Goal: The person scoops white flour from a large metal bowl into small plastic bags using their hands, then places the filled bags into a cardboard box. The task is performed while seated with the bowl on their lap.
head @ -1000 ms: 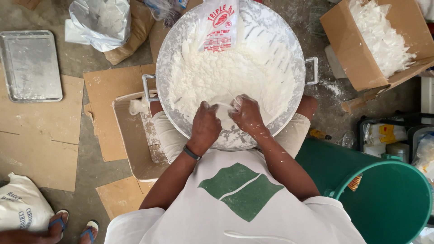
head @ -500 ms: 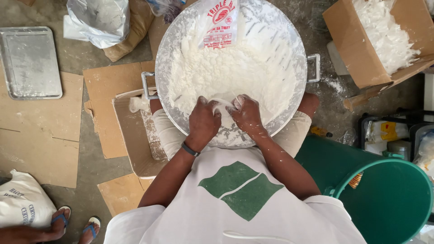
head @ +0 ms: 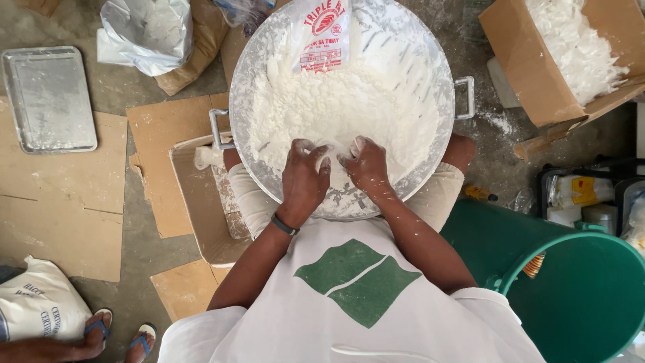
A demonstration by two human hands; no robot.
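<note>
A wide metal basin [head: 245, 101] with two side handles rests across my knees and holds a crumbly white mixture [head: 336, 107]. A white packet with red print [head: 321, 33] lies on the mixture at the far rim. Both hands are dug into the near side of the mass, side by side and almost touching. My left hand [head: 306, 178], with a dark band on its wrist, has its fingers curled into a clump. My right hand [head: 366, 165], dusted white, grips the mixture right next to it. The fingertips of both hands are buried.
A metal tray [head: 48, 97] lies on the floor at the left among flat cardboard sheets [head: 64, 202]. A plastic bag [head: 148, 30] sits at the top left and a box of white shreds [head: 564, 57] at the top right. A green bin [head: 578, 289] stands at my right. A sack [head: 37, 302] and another person's sandalled feet [head: 114, 333] are at the bottom left.
Both hands have pushed a little farther into the mixture and drawn closer together, their fingers curling into it. The basin has stayed in place.
</note>
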